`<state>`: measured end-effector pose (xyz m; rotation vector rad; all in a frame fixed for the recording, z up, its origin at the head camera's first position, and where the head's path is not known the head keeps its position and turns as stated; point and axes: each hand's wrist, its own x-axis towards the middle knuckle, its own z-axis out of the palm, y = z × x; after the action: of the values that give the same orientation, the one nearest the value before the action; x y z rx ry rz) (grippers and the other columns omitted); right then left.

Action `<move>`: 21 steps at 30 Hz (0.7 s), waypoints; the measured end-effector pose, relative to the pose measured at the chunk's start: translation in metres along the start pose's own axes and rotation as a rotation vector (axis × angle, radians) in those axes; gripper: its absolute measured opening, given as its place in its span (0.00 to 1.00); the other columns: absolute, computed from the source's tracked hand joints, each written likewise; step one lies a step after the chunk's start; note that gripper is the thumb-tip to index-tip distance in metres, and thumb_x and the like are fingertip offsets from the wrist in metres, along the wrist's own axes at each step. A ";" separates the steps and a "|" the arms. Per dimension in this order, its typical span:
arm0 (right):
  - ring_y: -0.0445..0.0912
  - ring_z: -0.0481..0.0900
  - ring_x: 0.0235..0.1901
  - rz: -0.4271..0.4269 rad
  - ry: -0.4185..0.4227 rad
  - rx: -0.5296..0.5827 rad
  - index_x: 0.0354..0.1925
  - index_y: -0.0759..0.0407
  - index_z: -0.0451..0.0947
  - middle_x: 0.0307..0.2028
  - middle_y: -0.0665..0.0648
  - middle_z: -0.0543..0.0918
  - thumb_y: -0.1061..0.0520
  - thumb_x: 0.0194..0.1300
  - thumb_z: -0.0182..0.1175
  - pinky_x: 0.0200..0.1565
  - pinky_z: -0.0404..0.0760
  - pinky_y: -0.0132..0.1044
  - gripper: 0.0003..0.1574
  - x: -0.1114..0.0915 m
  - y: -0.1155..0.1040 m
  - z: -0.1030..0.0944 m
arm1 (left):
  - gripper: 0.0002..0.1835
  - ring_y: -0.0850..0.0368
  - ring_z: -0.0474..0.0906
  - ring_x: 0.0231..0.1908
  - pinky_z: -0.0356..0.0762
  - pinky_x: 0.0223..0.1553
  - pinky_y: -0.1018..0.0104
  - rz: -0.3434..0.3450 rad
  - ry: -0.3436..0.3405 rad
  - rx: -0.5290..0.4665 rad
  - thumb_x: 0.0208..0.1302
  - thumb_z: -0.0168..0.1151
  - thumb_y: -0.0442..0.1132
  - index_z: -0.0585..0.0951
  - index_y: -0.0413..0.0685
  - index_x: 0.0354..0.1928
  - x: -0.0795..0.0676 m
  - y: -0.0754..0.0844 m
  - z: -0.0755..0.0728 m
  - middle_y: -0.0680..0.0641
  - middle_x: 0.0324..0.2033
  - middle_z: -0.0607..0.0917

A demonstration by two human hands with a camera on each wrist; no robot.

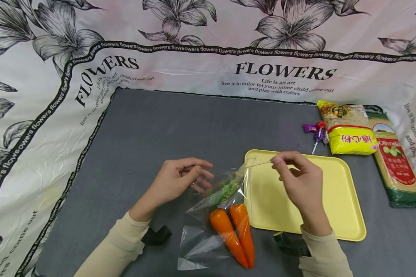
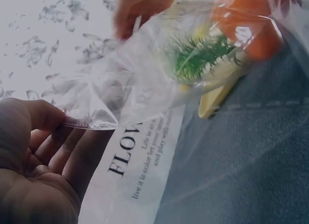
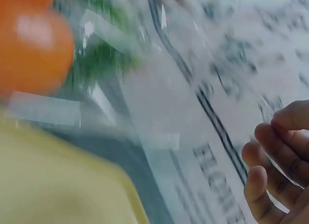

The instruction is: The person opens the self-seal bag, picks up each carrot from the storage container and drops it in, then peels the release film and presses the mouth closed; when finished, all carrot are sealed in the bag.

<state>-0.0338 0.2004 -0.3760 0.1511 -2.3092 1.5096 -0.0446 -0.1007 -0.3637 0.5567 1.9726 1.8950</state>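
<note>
A clear plastic bag [image 1: 199,254] holds two orange carrots [image 1: 227,234] with green leafy tops [image 1: 228,189]. It lies at the front middle of the table, its mouth end raised toward the hands and overlapping the tray's left side. My left hand [image 1: 175,181] is left of the bag's mouth; in the left wrist view its thumb and fingers pinch the bag's edge. Above the tray, my right hand [image 1: 301,184] pinches a stretched corner of the bag between thumb and forefinger. The right wrist view shows that hand's curled fingers [image 3: 265,134] at the film.
A yellow tray [image 1: 332,207] lies under and beside the right hand. At the back right are a yellow pasta bag [image 1: 353,140], a green and red noodle pack [image 1: 396,161] and several wrapped lollipops [image 1: 319,132]. Flower-printed cloth [image 1: 280,86] borders the grey tabletop [image 1: 173,127].
</note>
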 end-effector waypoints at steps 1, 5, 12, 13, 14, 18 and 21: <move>0.43 0.79 0.29 0.046 0.036 0.006 0.35 0.65 0.82 0.31 0.56 0.83 0.65 0.60 0.63 0.23 0.77 0.28 0.04 -0.001 0.004 -0.009 | 0.13 0.42 0.84 0.33 0.82 0.32 0.54 -0.001 0.002 -0.024 0.71 0.49 0.31 0.80 0.39 0.50 -0.001 0.000 -0.001 0.38 0.38 0.85; 0.46 0.80 0.28 0.191 0.194 0.045 0.38 0.72 0.81 0.31 0.58 0.83 0.63 0.61 0.63 0.21 0.76 0.28 0.10 -0.005 0.022 -0.045 | 0.13 0.40 0.83 0.35 0.82 0.34 0.52 0.006 0.003 -0.063 0.71 0.49 0.31 0.79 0.36 0.51 -0.001 0.001 -0.006 0.36 0.40 0.84; 0.48 0.80 0.26 0.338 0.459 0.227 0.39 0.76 0.79 0.31 0.60 0.83 0.59 0.56 0.68 0.17 0.75 0.28 0.19 -0.015 0.050 -0.100 | 0.13 0.40 0.83 0.36 0.81 0.36 0.52 0.040 0.006 -0.059 0.71 0.48 0.30 0.78 0.36 0.51 -0.003 0.000 -0.009 0.36 0.40 0.84; 0.47 0.80 0.26 0.360 0.486 0.213 0.39 0.75 0.80 0.31 0.59 0.83 0.58 0.55 0.68 0.17 0.75 0.27 0.20 -0.017 0.054 -0.106 | 0.13 0.40 0.83 0.36 0.81 0.36 0.52 0.045 0.006 -0.064 0.71 0.48 0.30 0.79 0.37 0.51 -0.003 -0.002 -0.009 0.37 0.40 0.84; 0.46 0.80 0.26 0.382 0.515 0.204 0.40 0.74 0.80 0.31 0.59 0.83 0.57 0.55 0.68 0.17 0.75 0.27 0.20 -0.019 0.057 -0.112 | 0.13 0.40 0.83 0.36 0.81 0.36 0.53 0.047 0.006 -0.066 0.71 0.49 0.31 0.79 0.38 0.51 -0.003 -0.003 -0.009 0.37 0.40 0.84; 0.44 0.80 0.26 0.471 0.589 0.166 0.40 0.70 0.82 0.31 0.55 0.83 0.54 0.54 0.68 0.18 0.74 0.26 0.21 -0.029 0.069 -0.128 | 0.13 0.39 0.83 0.37 0.81 0.37 0.53 0.072 -0.013 -0.078 0.71 0.50 0.33 0.80 0.43 0.52 -0.001 -0.016 -0.010 0.41 0.41 0.85; 0.43 0.80 0.25 0.494 0.623 0.174 0.40 0.69 0.82 0.31 0.54 0.83 0.54 0.55 0.67 0.17 0.73 0.26 0.20 -0.036 0.077 -0.134 | 0.13 0.39 0.83 0.37 0.82 0.36 0.53 0.096 -0.021 -0.078 0.71 0.50 0.34 0.80 0.43 0.52 0.000 -0.019 -0.009 0.41 0.41 0.85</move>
<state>0.0109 0.3494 -0.4077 -0.7868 -1.7745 1.6657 -0.0499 -0.1087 -0.3826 0.6568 1.8804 2.0052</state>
